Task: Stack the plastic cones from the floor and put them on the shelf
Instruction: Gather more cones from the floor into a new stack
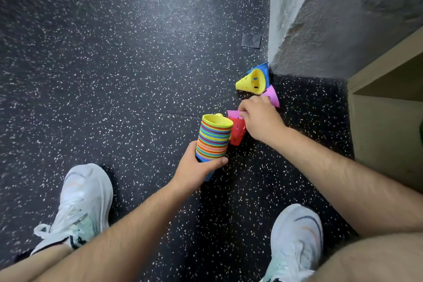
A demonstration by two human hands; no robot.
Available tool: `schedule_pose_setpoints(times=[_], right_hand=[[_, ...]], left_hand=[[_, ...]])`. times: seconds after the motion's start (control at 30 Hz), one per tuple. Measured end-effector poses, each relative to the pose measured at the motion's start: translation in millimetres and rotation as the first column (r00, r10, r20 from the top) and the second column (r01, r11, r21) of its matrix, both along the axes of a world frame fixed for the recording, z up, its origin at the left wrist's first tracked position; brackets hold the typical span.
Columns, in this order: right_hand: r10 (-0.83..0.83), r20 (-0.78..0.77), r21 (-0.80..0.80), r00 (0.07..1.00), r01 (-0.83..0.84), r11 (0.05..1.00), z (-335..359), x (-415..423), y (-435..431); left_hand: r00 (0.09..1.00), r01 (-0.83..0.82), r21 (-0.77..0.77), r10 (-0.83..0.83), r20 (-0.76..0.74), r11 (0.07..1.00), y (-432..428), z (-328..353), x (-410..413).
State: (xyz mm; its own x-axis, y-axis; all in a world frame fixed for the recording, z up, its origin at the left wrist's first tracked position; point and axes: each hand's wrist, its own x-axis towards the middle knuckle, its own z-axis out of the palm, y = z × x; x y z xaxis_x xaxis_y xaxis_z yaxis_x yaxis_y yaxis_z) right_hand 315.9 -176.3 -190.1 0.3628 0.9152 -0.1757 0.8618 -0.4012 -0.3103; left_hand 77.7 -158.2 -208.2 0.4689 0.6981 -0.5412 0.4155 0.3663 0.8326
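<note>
The person crouches over a dark speckled floor (137, 75), with a white shoe (82, 201) on each side. The left hand (196, 167) grasps a tall stack of cones (214, 139) low down, fingers wrapped round it, so the stack's narrow bottom end is mostly covered. The stack is tilted, a yellow rim on top.

Just beside the stack, the right hand (261, 119) reaches down with fingers curled over the rims of a red cone (238, 131) and a pink cone (233, 113). The fingertips are hidden behind the hand, so it is unclear which of the two it grips, or whether it grips either.

More loose cones lie on their sides where the floor meets the wall's corner (320, 30): a yellow cone (249, 81), a blue cone (263, 68) half hidden behind it, and a second pink cone (272, 95) partly covered by the right hand.

The shelf (377, 121) stands at the floor's right edge, cut off by the frame.
</note>
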Motion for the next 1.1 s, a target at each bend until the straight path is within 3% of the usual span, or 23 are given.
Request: schedule_pose_setpoints(times=[0.13,0.3,0.47,0.57,0.77,1.1], right_hand=[[-0.094,-0.221,0.199,0.971,0.139,0.970,14,7,-6],[-0.093,-0.425,0.463,0.901,0.304,0.833,55,5,0],[0.141,-0.437,0.403,0.888,0.053,0.913,66,-20,3],[0.126,-0.538,0.350,0.834,0.085,0.933,58,-35,4],[0.270,-0.290,0.207,0.918,-0.216,0.954,32,-43,1],[0.411,-0.074,0.010,0.909,-0.411,0.912,12,-38,-11]], left_hand=[[1.000,0.021,0.012,-0.021,0.000,1.000,4,-1,2],[1.000,0.012,-0.006,-0.012,0.011,1.000,5,2,2],[1.000,-0.002,0.012,0.002,0.006,1.000,8,3,-1],[1.000,-0.019,0.027,0.018,0.013,0.999,11,3,-9],[0.998,-0.054,0.034,0.055,-0.019,0.998,15,0,-34],[0.997,-0.068,0.003,0.068,-0.028,0.998,18,-11,-49]])
